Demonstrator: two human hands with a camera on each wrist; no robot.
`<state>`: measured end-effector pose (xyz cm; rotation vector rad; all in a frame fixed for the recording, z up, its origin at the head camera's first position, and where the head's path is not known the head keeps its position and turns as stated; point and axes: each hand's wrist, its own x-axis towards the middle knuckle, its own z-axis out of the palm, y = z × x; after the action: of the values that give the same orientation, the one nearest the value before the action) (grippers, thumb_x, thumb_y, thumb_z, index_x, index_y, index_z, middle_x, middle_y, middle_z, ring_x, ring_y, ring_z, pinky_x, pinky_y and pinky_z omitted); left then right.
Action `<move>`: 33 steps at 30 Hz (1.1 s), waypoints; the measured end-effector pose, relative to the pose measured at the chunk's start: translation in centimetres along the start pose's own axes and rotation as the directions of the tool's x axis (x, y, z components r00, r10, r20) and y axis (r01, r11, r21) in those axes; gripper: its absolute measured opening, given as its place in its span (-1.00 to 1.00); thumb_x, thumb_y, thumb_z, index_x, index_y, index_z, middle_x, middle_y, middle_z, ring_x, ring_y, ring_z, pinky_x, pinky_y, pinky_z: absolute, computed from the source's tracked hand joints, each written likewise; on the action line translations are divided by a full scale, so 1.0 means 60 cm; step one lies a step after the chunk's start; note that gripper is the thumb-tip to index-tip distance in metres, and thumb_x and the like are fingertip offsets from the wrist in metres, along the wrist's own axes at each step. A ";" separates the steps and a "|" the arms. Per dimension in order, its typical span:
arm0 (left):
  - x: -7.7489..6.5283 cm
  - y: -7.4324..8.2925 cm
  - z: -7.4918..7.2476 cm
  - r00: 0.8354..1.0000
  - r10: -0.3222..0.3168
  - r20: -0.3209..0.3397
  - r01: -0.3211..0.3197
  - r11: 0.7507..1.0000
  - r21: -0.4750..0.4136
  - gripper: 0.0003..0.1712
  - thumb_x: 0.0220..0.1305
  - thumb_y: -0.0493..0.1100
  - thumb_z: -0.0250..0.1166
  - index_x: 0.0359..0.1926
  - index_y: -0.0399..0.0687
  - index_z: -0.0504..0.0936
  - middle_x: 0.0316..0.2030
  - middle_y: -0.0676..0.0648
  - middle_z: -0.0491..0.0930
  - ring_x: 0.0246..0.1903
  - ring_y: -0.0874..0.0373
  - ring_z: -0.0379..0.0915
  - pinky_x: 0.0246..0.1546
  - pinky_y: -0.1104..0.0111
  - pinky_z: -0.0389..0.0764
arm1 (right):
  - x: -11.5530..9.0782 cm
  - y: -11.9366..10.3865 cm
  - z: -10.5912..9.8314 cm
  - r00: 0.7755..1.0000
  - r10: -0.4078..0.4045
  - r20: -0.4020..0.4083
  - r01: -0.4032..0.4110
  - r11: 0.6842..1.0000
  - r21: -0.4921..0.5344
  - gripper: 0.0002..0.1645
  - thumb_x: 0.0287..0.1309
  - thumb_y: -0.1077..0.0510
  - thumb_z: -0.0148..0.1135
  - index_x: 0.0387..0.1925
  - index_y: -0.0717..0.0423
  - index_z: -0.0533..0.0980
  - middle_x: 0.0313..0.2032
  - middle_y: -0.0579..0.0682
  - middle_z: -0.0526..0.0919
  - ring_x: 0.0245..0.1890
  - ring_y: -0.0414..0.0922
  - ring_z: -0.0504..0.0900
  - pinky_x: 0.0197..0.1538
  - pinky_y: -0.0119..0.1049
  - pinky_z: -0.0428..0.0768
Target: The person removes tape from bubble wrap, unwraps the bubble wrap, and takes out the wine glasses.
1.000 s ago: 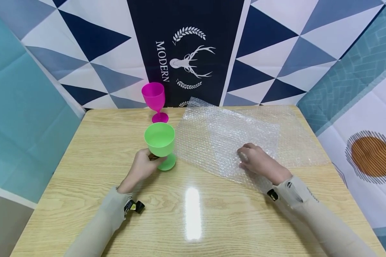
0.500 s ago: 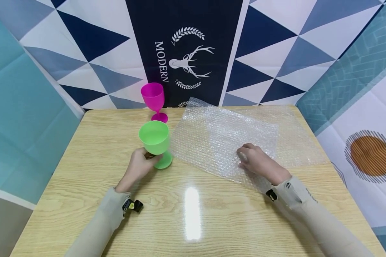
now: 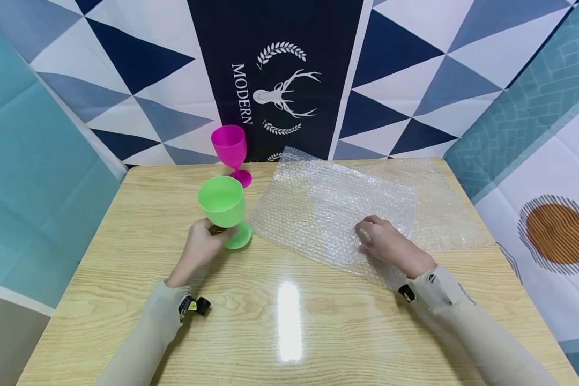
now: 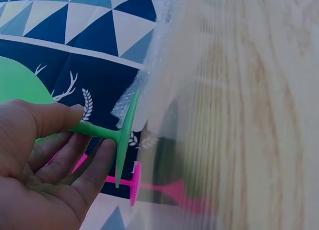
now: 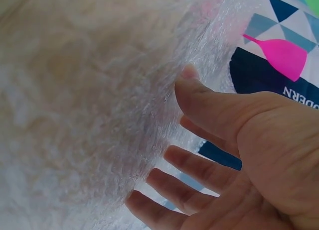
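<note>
My left hand (image 3: 202,244) grips a green plastic goblet (image 3: 222,201) by its stem, thumb on one side and fingers on the other. The goblet's foot (image 4: 127,138) appears to hover just off the wood in the left wrist view. Behind it a magenta goblet (image 3: 229,146) stands upright near the table's back edge. My right hand (image 3: 386,241) rests on a sheet of bubble wrap (image 3: 309,209); in the right wrist view its fingertips (image 5: 172,153) touch the wrap with the fingers spread and loosely bent, not pinching it.
Another clear sheet of wrap (image 3: 453,214) lies under the first and reaches toward the table's right side. The wooden table (image 3: 222,332) meets a patterned cloth backdrop (image 3: 280,32) along its back edge. Cloth panels hang at both sides.
My left hand has moved left and slightly away from me, carrying the green goblet farther from the bubble wrap. The right hand and the magenta goblet keep their places.
</note>
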<state>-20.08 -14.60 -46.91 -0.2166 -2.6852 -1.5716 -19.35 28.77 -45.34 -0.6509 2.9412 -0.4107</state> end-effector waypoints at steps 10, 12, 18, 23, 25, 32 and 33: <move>0.000 0.004 -0.011 0.999 -0.006 -0.032 0.005 1.000 -0.016 -0.68 0.29 -0.21 0.44 0.01 -0.29 0.72 -0.04 -0.27 0.76 0.00 -0.13 0.71 0.08 0.14 0.74 | -0.001 0.002 0.000 1.000 -0.003 0.004 0.003 1.000 0.001 -0.46 0.13 0.22 0.51 0.11 0.35 0.57 0.14 0.46 0.52 0.05 0.42 0.59 0.15 0.27 0.61; 0.000 0.003 -0.013 0.999 -0.016 -0.034 0.016 1.000 -0.020 -0.68 0.29 -0.21 0.44 0.01 -0.29 0.72 -0.03 -0.27 0.75 0.00 -0.12 0.71 0.08 0.15 0.74 | -0.001 0.001 0.000 1.000 -0.005 0.002 0.005 1.000 0.004 -0.47 0.13 0.22 0.51 0.11 0.35 0.57 0.14 0.47 0.52 0.05 0.41 0.59 0.16 0.27 0.61; 0.003 -0.005 -0.021 0.999 -0.022 -0.044 0.021 1.000 -0.015 -0.65 0.31 -0.21 0.43 0.05 -0.31 0.70 0.01 -0.30 0.73 0.03 -0.16 0.69 0.12 0.13 0.72 | -0.001 0.000 0.000 1.000 -0.012 -0.003 0.012 1.000 0.000 -0.48 0.14 0.22 0.51 0.10 0.34 0.58 0.13 0.45 0.54 0.06 0.39 0.59 0.16 0.25 0.62; 0.003 -0.011 -0.028 0.998 -0.011 -0.055 0.011 1.000 -0.001 -0.65 0.32 -0.21 0.43 0.05 -0.31 0.69 0.02 -0.30 0.72 0.04 -0.17 0.69 0.13 0.12 0.71 | -0.002 0.000 0.000 1.000 -0.013 -0.005 0.013 1.000 -0.002 -0.47 0.13 0.22 0.52 0.10 0.35 0.57 0.14 0.46 0.53 0.06 0.39 0.60 0.16 0.24 0.63; 0.003 -0.012 -0.032 0.998 -0.007 -0.062 0.007 1.000 0.000 -0.65 0.32 -0.21 0.43 0.05 -0.31 0.69 0.02 -0.31 0.72 0.05 -0.17 0.69 0.14 0.13 0.70 | -0.002 0.000 0.000 1.000 -0.013 -0.006 0.013 1.000 -0.002 -0.46 0.13 0.23 0.52 0.11 0.35 0.57 0.14 0.46 0.53 0.06 0.39 0.60 0.15 0.24 0.63; 0.002 -0.009 -0.038 0.996 0.005 -0.086 -0.005 1.000 -0.010 -0.63 0.32 -0.23 0.43 0.08 -0.34 0.67 0.04 -0.32 0.71 0.07 -0.16 0.68 0.16 0.14 0.69 | -0.002 0.000 0.002 1.000 -0.005 -0.002 0.005 1.000 0.002 -0.46 0.14 0.23 0.51 0.11 0.35 0.57 0.14 0.47 0.53 0.07 0.40 0.59 0.17 0.25 0.62; 0.002 -0.009 -0.038 0.996 0.004 -0.088 -0.005 1.000 -0.011 -0.63 0.32 -0.22 0.43 0.08 -0.33 0.67 0.04 -0.32 0.72 0.07 -0.15 0.68 0.16 0.14 0.69 | -0.003 0.001 0.002 1.000 -0.005 -0.005 0.005 1.000 0.003 -0.46 0.13 0.23 0.51 0.11 0.36 0.57 0.14 0.47 0.53 0.07 0.40 0.59 0.17 0.26 0.62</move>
<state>-20.38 -16.82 -46.25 -0.1497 -2.6082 -1.5573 -19.21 28.85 -45.48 -0.6586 2.9436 -0.4181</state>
